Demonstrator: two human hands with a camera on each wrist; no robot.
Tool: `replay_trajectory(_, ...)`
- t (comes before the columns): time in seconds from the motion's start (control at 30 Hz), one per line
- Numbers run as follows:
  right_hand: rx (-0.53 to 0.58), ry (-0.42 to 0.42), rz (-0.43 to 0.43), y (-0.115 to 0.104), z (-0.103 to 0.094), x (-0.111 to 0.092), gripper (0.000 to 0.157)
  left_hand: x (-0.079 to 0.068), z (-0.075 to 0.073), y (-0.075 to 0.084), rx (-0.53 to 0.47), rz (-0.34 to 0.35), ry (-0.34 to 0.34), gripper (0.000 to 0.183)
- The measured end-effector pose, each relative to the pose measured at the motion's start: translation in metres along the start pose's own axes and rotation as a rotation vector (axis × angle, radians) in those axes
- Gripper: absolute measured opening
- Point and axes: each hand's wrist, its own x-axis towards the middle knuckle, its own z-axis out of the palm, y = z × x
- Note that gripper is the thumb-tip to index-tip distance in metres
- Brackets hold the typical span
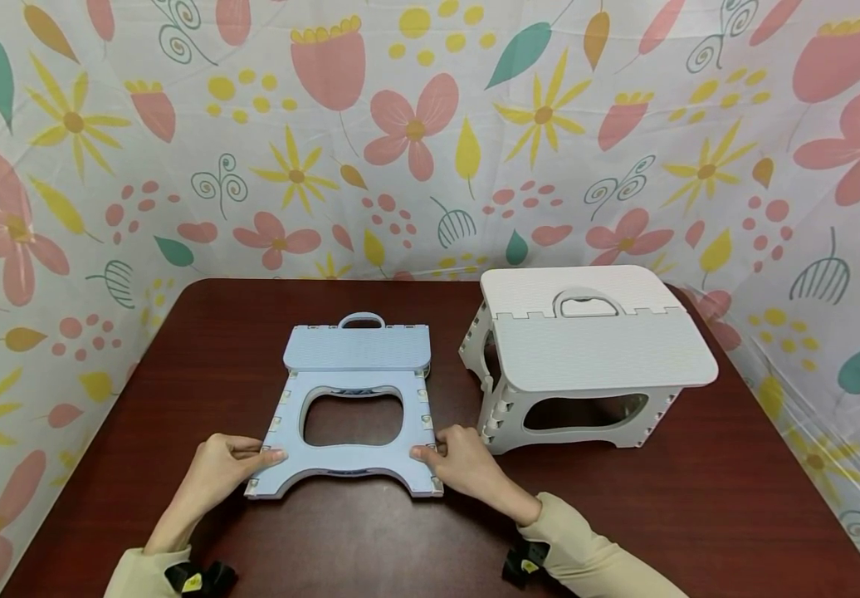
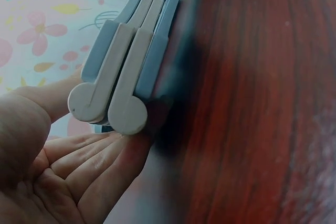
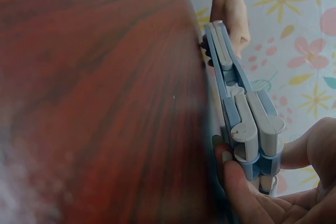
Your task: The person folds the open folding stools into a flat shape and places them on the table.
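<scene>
Blue folding stool [image 1: 355,379], one, collapsed flat, lying between the two hands, its carrying loop [image 1: 361,316] at the end away from them. Left hand [image 1: 222,467]: grips the stool's near left corner, thumb on top, fingers beneath. Right hand [image 1: 467,461]: grips the near right corner in like fashion, thumb over the upper face. Both wrist views show the folded layers stacked edge-on, pale grey hinge ends [image 2: 128,115] among blue panels, with fingers reaching under; whether the far end rests on the counter cannot be told. White folding stool [image 1: 594,340], one, beyond and to the right of the right hand, fully set up on its legs, top spread level, its own grip in the middle; no hand touches it. Condition of the work, by judgement: the white piece counts as set up, the blue piece as flat and securely held, its legs not spread; what is left to do with it the pictures do not settle. Surface: counter [image 1: 721,498], dark red-brown, wood-grained, with a dull sheen in front of the hands. Room: printed cloth [image 1: 415,208], white with pink, yellow and green flowers and leaves, hung behind the counter and visible at both sides. Wearer's effects: cream sleeves [image 1: 594,556] and small black wrist devices [image 1: 202,579], just behind the hands.
</scene>
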Motion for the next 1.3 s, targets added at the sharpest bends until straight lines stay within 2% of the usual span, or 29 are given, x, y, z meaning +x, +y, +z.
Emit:
replay_trajectory(0.2, 0.007, -0.001, -0.004, 0.000, 0.000, 0.000, 0.053, 0.000, -0.002, 0.004, 0.014, -0.015, 0.008, 0.054)
replay_trajectory(0.47, 0.017, -0.002, 0.006, 0.000, 0.000, 0.000, 0.050, -0.001, -0.002, 0.009, 0.082, -0.036, 0.031, 0.052)
replay_trajectory(0.77, 0.019, -0.007, 0.012, -0.002, -0.002, 0.002, 0.054, -0.002, -0.004, 0.015, 0.154, -0.065, 0.061, 0.053)
replay_trajectory(1.13, 0.009, 0.008, 0.013, -0.004, -0.003, 0.001, 0.057, -0.007, -0.003, 0.022, 0.195, -0.058, 0.092, 0.046)
replay_trajectory(1.3, -0.007, 0.017, 0.010, -0.004, -0.004, 0.001, 0.057, -0.007, -0.002, 0.025, 0.207, -0.029, 0.103, 0.043)
